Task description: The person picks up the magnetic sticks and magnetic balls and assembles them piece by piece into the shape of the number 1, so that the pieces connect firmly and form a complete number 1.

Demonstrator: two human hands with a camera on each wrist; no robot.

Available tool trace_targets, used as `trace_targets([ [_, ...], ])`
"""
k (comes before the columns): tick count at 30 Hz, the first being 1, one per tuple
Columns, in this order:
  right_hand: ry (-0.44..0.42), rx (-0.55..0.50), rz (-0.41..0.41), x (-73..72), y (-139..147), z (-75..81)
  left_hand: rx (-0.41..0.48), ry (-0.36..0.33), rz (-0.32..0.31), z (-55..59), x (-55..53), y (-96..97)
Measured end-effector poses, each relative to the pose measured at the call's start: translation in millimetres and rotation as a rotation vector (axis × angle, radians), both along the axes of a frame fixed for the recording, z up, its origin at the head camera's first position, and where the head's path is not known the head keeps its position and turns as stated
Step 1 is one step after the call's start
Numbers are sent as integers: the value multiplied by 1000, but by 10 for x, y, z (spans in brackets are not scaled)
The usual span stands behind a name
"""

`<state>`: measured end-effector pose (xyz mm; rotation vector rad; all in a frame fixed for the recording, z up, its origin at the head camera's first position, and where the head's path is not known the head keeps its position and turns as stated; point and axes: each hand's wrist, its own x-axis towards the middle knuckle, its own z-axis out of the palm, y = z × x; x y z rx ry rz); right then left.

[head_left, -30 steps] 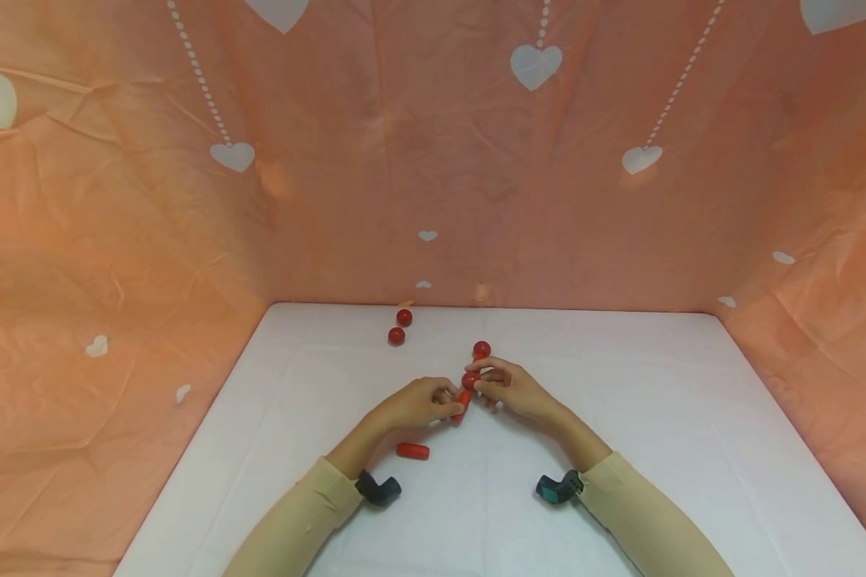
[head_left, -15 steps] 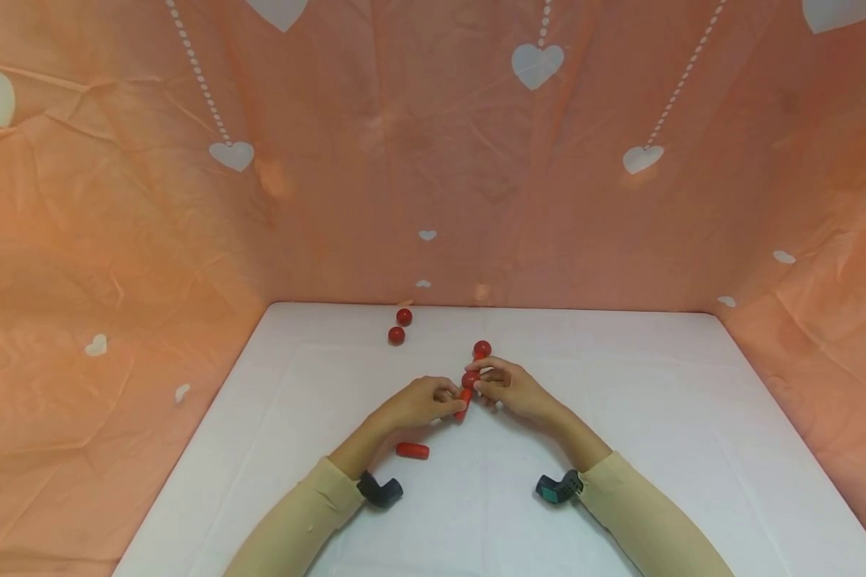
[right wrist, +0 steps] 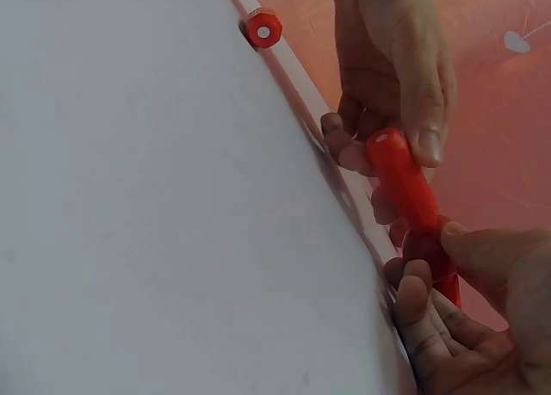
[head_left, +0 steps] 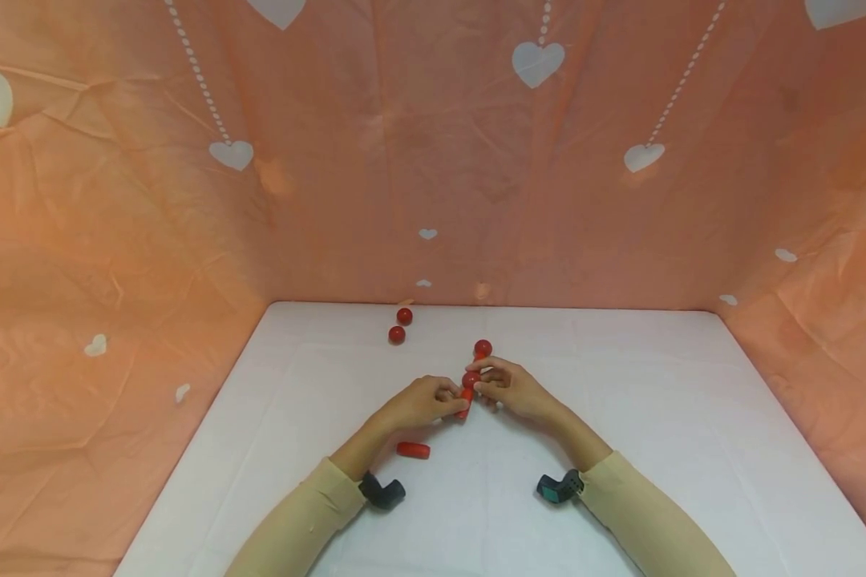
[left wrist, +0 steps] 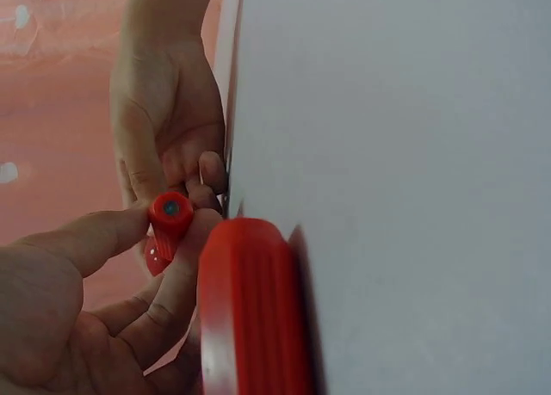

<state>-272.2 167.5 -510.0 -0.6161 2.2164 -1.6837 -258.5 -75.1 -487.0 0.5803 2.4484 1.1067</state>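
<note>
My left hand (head_left: 426, 403) pinches a red rod (right wrist: 401, 180) between thumb and fingers. The rod's upper end meets a dark red ball (head_left: 471, 380), which my right hand (head_left: 517, 393) holds between thumb and fingertips. Beyond that ball, a second red rod, mostly covered by the right fingers, leads to another red ball (head_left: 483, 348). Together these pieces form a slanting line. In the left wrist view, the pinched rod (left wrist: 172, 214) points its end at the camera, showing a small grey disc in the centre.
A loose red rod (head_left: 414, 450) lies near the left forearm, large in the left wrist view. Two red balls (head_left: 397, 335) sit close together toward the back of the white table (head_left: 621, 361). An orange cloth with hearts (head_left: 433, 160) surrounds the table behind and at the sides.
The left hand's rod has swung slightly to the right, its lower end now more nearly in line with the ball. The right hand has stayed almost still.
</note>
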Motion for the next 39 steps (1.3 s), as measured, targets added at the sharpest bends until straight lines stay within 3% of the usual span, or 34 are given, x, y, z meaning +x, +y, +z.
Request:
trace_targets([
  [15, -12, 43, -24, 0, 10, -26, -26, -3, 4, -10, 3, 13],
  [23, -13, 39, -25, 1, 18, -27, -41, 1, -1, 63, 16, -58],
  [35, -45, 56, -64, 7, 4, -17, 69, 0, 83, 154, -129, -338],
  [39, -51, 51, -69, 8, -1, -23, 94, 40, 103, 215, -192, -445],
])
